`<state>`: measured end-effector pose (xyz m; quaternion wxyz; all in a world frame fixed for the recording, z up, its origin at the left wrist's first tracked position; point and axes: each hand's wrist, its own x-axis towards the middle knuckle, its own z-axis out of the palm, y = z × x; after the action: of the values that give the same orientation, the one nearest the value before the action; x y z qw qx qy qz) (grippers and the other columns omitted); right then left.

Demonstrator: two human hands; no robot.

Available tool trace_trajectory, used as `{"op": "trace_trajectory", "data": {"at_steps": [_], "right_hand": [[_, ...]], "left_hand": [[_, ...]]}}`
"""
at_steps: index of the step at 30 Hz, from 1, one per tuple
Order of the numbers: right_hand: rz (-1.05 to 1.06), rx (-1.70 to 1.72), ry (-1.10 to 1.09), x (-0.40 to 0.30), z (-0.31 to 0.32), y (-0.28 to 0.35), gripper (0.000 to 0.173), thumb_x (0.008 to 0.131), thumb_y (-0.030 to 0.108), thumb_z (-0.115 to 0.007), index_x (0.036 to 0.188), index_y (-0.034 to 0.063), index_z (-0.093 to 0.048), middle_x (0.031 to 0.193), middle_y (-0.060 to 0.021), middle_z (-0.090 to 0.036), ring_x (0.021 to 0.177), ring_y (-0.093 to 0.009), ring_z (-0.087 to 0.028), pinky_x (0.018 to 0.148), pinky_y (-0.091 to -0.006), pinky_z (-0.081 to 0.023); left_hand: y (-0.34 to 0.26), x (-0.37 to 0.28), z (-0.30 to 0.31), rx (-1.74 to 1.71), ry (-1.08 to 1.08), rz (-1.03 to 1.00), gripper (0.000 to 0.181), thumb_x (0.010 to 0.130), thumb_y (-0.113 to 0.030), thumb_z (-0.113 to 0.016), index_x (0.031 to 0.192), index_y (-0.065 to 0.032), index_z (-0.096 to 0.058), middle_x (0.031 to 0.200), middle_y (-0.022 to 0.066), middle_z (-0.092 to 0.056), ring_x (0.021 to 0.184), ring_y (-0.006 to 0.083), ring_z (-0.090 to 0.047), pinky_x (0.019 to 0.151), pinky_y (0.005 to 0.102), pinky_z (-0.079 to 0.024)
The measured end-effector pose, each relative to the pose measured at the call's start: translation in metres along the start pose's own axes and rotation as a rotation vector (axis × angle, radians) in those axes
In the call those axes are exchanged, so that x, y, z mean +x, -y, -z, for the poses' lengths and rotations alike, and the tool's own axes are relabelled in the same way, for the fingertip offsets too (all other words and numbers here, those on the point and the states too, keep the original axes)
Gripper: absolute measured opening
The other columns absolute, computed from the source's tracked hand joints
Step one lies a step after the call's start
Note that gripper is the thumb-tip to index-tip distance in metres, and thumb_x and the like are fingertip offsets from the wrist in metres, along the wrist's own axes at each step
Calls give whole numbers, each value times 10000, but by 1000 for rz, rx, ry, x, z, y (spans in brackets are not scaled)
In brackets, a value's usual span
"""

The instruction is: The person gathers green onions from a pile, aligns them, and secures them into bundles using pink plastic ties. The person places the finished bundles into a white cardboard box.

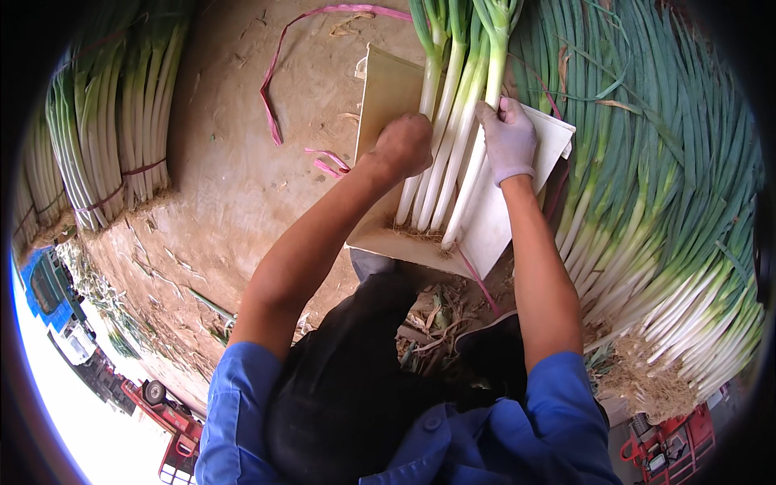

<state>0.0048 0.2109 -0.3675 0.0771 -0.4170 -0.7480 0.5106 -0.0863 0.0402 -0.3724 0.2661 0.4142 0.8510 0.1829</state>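
Several long Welsh onions lie in a cream-coloured angled trough, roots toward me and green tops pointing away. In its thin glove, my right hand grips the rightmost onion stalk, thumb and fingers around its upper white part. My bare left hand is curled into a fist against the leftmost stalk. Its fingers are turned away, so whether it holds that stalk is hidden. The roots rest near the trough's front edge.
To the right lies a large pile of loose onions. Tied onion bundles stand on the left. Pink plastic tape trails over the dirt floor, and another strip hangs below the trough. Red vehicles are visible behind.
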Motion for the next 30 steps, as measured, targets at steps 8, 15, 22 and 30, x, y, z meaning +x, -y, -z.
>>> {"op": "trace_trajectory", "data": {"at_steps": [8,15,22,30], "right_hand": [[-120,-316,-34,-3,2,13,365,839,249,-674,1112,20,-596,944,-163,-700,844,-299,-677,802,-391,-517],[-201,-544,68,21,0,60,549,776,390,-665,1161,10,-573,1129,-216,-653,1069,-377,-631,922,-465,-487],[-189,-695,67,37,-9,55,571,767,368,-665,1194,8,-548,1144,-244,-647,1082,-378,-632,947,-457,-484],[-190,-711,146,44,0,59,586,755,355,-707,1211,21,-555,1159,-236,-657,1092,-386,-629,944,-448,-484]], "left_hand": [[-1,-3,-2,-2,-37,-46,119,708,-33,-561,803,36,-541,776,266,-603,759,446,-611,742,520,-518],[-9,-6,6,88,75,44,212,731,-70,-592,914,34,-575,856,233,-632,846,377,-647,766,446,-553],[-7,-5,6,46,-8,-24,136,732,-57,-584,835,28,-562,795,270,-618,786,442,-626,765,498,-529],[-23,38,53,-76,78,198,242,792,-161,-631,841,76,-639,838,301,-653,859,449,-654,812,493,-524]]}}
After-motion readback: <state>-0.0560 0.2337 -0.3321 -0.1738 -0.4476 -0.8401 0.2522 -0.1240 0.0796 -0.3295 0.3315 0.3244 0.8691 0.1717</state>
